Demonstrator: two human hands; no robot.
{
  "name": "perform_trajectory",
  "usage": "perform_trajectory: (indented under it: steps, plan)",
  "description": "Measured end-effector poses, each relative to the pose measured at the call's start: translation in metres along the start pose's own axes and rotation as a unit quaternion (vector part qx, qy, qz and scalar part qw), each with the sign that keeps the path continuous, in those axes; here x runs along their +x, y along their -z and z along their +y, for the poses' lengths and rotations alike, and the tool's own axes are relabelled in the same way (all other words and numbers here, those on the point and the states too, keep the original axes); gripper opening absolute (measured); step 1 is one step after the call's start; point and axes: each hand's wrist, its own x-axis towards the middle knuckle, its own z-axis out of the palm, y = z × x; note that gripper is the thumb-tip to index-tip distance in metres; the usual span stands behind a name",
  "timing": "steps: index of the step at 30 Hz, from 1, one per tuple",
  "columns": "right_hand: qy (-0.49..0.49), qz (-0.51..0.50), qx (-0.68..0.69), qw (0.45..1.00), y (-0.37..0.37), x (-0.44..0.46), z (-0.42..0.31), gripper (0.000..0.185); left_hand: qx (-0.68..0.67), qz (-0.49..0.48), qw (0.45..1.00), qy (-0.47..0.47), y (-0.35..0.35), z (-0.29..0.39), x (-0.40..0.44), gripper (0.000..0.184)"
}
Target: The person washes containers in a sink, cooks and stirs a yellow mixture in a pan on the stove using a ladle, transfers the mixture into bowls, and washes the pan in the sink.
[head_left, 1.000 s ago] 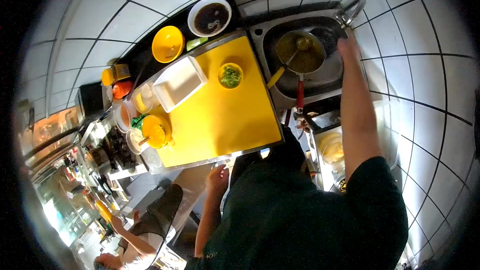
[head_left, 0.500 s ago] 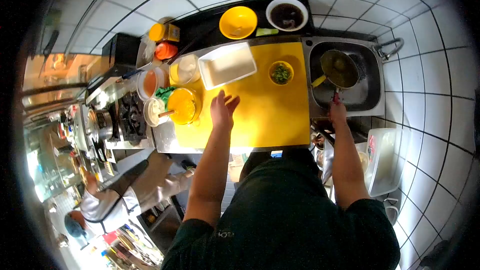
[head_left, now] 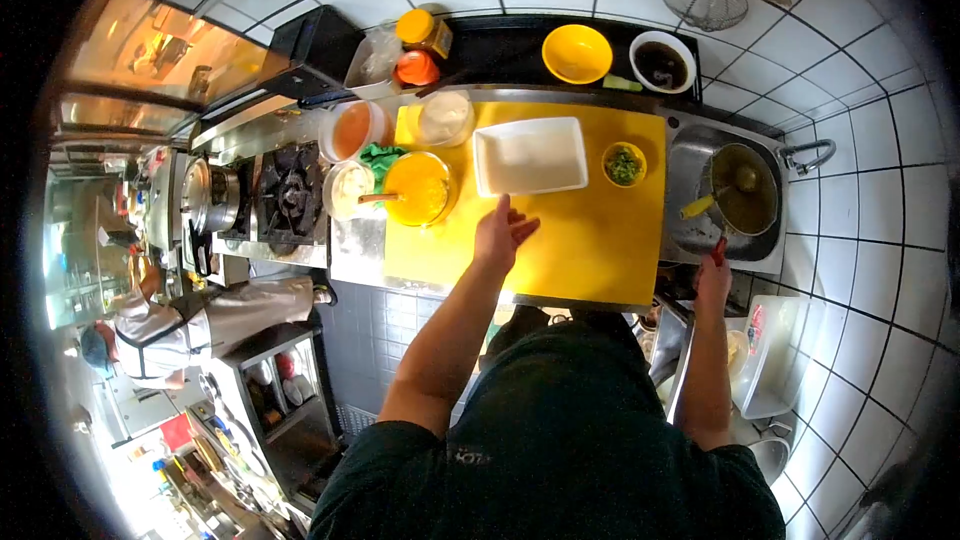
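My right hand (head_left: 713,280) grips the red handle of a frying pan (head_left: 752,212), which is in or just over the sink. A yellow-handled utensil (head_left: 699,207), perhaps a ladle, rests in the pan. My left hand (head_left: 507,235) holds nothing; its fingers are apart over the yellow cutting board (head_left: 585,250), just below a white rectangular tray (head_left: 530,155) with pale contents. Left of that hand stands a container of yellow-orange food (head_left: 415,188) with a brown handle sticking out. A small yellow bowl of chopped greens (head_left: 624,165) sits on the board's right side.
The metal sink (head_left: 690,155) has a faucet (head_left: 808,154) at right. A yellow bowl (head_left: 577,53) and a white bowl of dark liquid (head_left: 662,62) stand on the back ledge. Left are tubs and a stove (head_left: 290,195). Another person (head_left: 200,325) stands at far left.
The view has swung left, so the counter appears farther right. The pan has moved toward the sink's right side with my right hand. My left hand stays open below the tray.
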Motion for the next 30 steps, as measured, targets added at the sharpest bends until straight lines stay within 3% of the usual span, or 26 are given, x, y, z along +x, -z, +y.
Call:
perform_trajectory:
  steps: [4,8,10,11,16,19,22,26,27,30]
  plan:
    - [0.04,0.011,-0.021,0.999,0.013,-0.051,-0.016,0.011,0.155,-0.019,0.988,-0.008,0.025,0.015,-0.088,0.037]
    - [0.048,0.007,-0.017,0.999,0.017,-0.118,-0.044,0.013,0.167,-0.012,0.986,0.004,0.11,0.001,-0.107,0.029]
    - [0.035,-0.044,-0.043,0.998,0.025,-0.142,-0.056,0.014,0.168,0.009,0.985,0.03,0.127,0.012,-0.127,0.024]
    - [0.023,-0.014,-0.128,0.991,0.028,-0.151,-0.06,0.016,0.175,0.019,0.984,0.036,0.139,0.015,-0.13,0.024]
    - [0.055,-0.196,-0.108,0.973,0.009,-0.222,-0.109,0.019,0.18,0.037,0.983,0.022,0.189,0.023,-0.134,0.021]
    - [0.045,-0.267,-0.21,0.94,-0.036,-0.249,-0.139,0.022,0.19,0.034,0.98,-0.04,0.19,0.037,-0.148,0.02]
    - [0.038,-0.345,-0.17,0.923,-0.078,-0.258,-0.128,0.019,0.315,-0.007,0.928,-0.197,0.182,0.048,-0.164,0.022]
    - [0.083,-0.397,-0.204,0.891,-0.13,-0.277,-0.117,0.016,0.484,-0.084,0.769,-0.41,0.139,0.08,-0.196,0.066]
    - [0.164,-0.393,-0.24,0.872,-0.139,-0.272,-0.104,0.015,0.477,-0.098,0.749,-0.448,0.132,0.081,-0.198,0.069]
    - [0.278,-0.37,-0.259,0.848,-0.16,-0.279,-0.084,0.014,0.492,-0.133,0.663,-0.548,0.108,0.097,-0.202,0.072]
